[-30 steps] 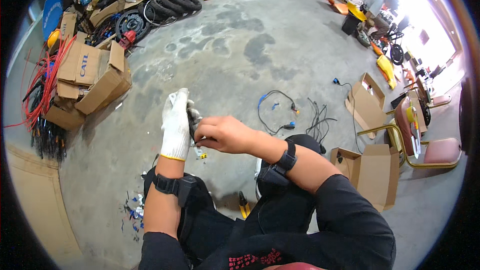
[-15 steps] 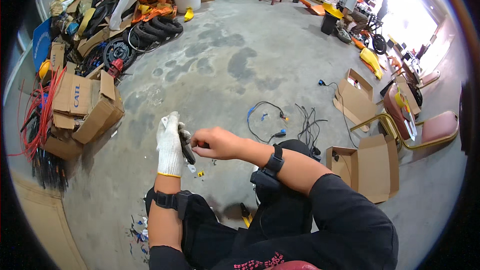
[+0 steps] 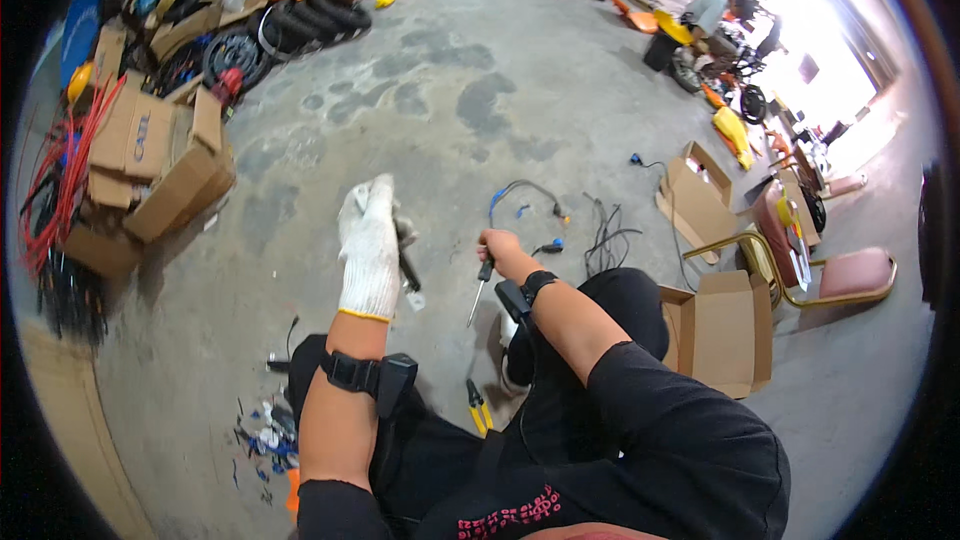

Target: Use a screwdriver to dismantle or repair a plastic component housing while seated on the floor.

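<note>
My left hand (image 3: 366, 240), in a white knitted glove, is closed around a dark, elongated piece (image 3: 409, 272). Its kind is unclear, since the glove hides most of it. A small pale bit (image 3: 416, 301) shows just below its lower end. My bare right hand (image 3: 503, 250) grips the dark handle of a screwdriver (image 3: 478, 298), whose metal shaft slants down and to the left. The screwdriver tip stands apart from the dark piece. On the floor between my legs lies a yellow-handled plier-like tool (image 3: 479, 407).
Beyond my right hand, a looped cable (image 3: 522, 185) and black leads (image 3: 606, 237) lie on the concrete. Open cardboard boxes (image 3: 735, 320) and a chair (image 3: 855, 275) are at right. Cartons (image 3: 150, 150) and tyres (image 3: 310, 25) fill the left. A person (image 3: 708, 12) works far right.
My right hand has moved right, away from my left hand, and the screwdriver's shaft has come into sight. My left hand keeps hold of the dark piece, its gloved back turned more upward.
</note>
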A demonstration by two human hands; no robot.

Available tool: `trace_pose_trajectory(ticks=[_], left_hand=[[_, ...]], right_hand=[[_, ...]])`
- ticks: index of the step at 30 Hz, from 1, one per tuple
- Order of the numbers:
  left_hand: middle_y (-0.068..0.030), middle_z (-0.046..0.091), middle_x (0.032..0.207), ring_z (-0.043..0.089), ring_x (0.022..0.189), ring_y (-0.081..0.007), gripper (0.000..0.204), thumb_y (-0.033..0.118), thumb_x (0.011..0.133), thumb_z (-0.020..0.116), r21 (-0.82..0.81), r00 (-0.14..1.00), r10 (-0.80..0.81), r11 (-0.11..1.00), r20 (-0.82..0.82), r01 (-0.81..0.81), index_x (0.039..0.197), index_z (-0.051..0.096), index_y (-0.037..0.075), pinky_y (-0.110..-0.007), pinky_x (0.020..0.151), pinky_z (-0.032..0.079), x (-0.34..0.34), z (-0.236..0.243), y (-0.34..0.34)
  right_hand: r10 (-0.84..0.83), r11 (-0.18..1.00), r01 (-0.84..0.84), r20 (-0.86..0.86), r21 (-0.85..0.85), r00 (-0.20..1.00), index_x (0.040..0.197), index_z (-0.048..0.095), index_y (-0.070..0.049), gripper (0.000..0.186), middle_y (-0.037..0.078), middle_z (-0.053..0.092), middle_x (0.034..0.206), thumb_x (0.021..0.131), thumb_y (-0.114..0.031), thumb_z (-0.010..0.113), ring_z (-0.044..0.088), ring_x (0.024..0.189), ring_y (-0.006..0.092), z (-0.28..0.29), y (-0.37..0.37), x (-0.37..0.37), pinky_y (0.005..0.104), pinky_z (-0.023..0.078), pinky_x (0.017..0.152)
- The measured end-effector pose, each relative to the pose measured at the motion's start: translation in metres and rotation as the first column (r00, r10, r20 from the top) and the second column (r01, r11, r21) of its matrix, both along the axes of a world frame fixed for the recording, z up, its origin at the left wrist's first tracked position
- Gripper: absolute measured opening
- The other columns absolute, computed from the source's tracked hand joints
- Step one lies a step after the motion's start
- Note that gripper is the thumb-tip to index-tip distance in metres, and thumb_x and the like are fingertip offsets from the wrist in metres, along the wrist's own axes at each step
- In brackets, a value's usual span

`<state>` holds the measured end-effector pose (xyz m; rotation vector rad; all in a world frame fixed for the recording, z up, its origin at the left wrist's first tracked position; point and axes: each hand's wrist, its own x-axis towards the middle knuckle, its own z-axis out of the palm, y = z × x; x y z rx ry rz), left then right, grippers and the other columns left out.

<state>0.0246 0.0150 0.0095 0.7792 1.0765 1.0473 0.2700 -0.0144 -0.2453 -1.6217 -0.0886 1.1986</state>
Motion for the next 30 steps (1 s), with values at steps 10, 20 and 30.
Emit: trace_pose_trajectory(ticks=[10, 20, 30], left_hand=[[-0.0051, 0.057, 0.082, 0.059, 0.058, -0.0159, 0.024, 0.029, 0.092, 0.067, -0.091, 0.957, 0.248, 0.967, 0.151, -0.236, 0.099, 0.056, 0.009, -0.035, 0.055, 0.055, -0.045, 0.011, 0.013], [-0.0040, 0.059, 0.082, 0.060, 0.061, -0.0144, 0.023, 0.029, 0.094, 0.067, -0.118, 0.965, 0.239, 0.967, 0.111, -0.226, 0.100, 0.059, 0.008, -0.034, 0.059, 0.055, -0.057, -0.001, 0.019], [-0.0055, 0.059, 0.083, 0.060, 0.064, -0.0140, 0.026, 0.030, 0.094, 0.066, -0.038, 0.986, 0.160, 0.987, 0.056, -0.158, 0.098, 0.058, 0.005, -0.032, 0.059, 0.056, -0.049, 0.008, 0.021]], right_hand=[[0.035, 0.974, -0.112, -0.354, -0.199, 0.935, 0.080, 0.051, -0.003, 0.015, 0.010, 0.054, 0.068, 0.091, -0.013, 0.049, 0.053, 0.056, 0.0213, -0.211, -0.092, 0.020, 0.0330, 0.044, 0.047], [0.157, 0.950, -0.211, -0.232, -0.231, 0.960, 0.084, 0.053, -0.003, 0.014, 0.012, 0.057, 0.069, 0.090, -0.015, 0.050, 0.053, 0.056, 0.0227, -0.228, -0.002, 0.010, 0.0410, 0.048, 0.056], [-0.047, 0.979, 0.000, -0.226, -0.204, 0.973, 0.086, 0.049, -0.006, 0.017, 0.010, 0.052, 0.070, 0.096, -0.019, 0.049, 0.054, 0.059, 0.0251, -0.199, 0.011, 0.035, 0.0479, 0.052, 0.061]])
